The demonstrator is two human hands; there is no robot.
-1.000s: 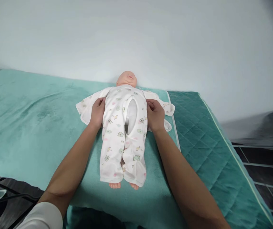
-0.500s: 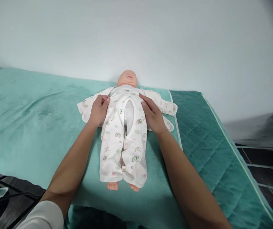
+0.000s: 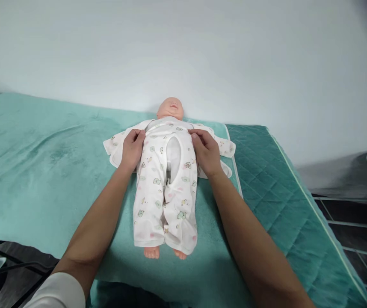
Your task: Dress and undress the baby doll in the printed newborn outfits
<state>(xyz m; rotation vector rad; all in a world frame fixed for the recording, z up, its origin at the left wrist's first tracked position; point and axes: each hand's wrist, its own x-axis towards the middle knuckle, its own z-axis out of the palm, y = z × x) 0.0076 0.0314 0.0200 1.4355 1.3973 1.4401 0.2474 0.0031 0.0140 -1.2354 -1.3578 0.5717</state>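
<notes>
A baby doll (image 3: 170, 108) lies on its back, head toward the wall and feet toward me. White baby pants (image 3: 153, 196) printed with small bears cover its legs and reach up over its belly; an oval opening shows at the crotch. Beneath and around it a matching baby shirt (image 3: 226, 148) is spread, sleeves out to both sides. My left hand (image 3: 133, 149) pinches the left edge of the pants' waist. At the right edge of the waist, my right hand (image 3: 206, 150) is closed with thumb and fingers on the cloth.
A light green blanket (image 3: 58, 179) lies under the doll, and a darker quilted cover (image 3: 267, 184) shows to its right. The white wall (image 3: 183, 51) rises just behind the doll's head. A metal bed frame (image 3: 350, 222) stands at the right, above the dark floor.
My right thumb and fingers have drawn closer together on the waist edge. The left hand keeps its pinch. The whole view has shifted slightly.
</notes>
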